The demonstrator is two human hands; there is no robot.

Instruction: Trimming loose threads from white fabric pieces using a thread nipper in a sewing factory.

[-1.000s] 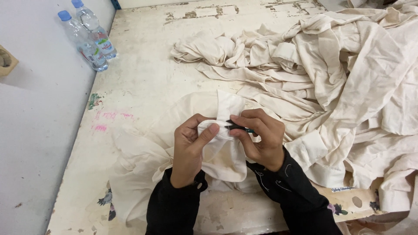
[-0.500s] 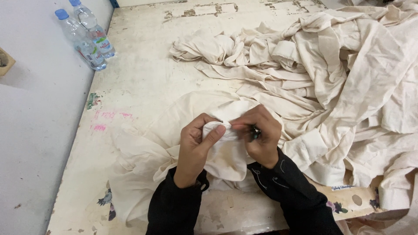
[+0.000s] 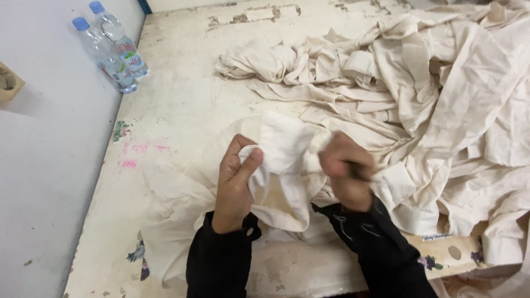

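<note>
My left hand point(image 3: 236, 181) pinches a fold of a cream cloth garment point(image 3: 281, 165) between thumb and fingers, lifting it off the worn white table point(image 3: 176, 99). My right hand point(image 3: 345, 176) is blurred with motion, closed around a small dark tool and pressed into the same fold of cloth just to the right. Both forearms wear black sleeves. The rest of the garment spreads flat under and around my hands.
A large heap of cream garments point(image 3: 430, 94) covers the right half of the table. Two plastic water bottles point(image 3: 110, 52) with blue caps lie at the far left edge. A grey floor lies to the left, with a wooden object point(image 3: 8, 83).
My right hand has closed into a fist over the dark tool and shifted slightly right. The left hand keeps its pinch and has raised the fold a little.
</note>
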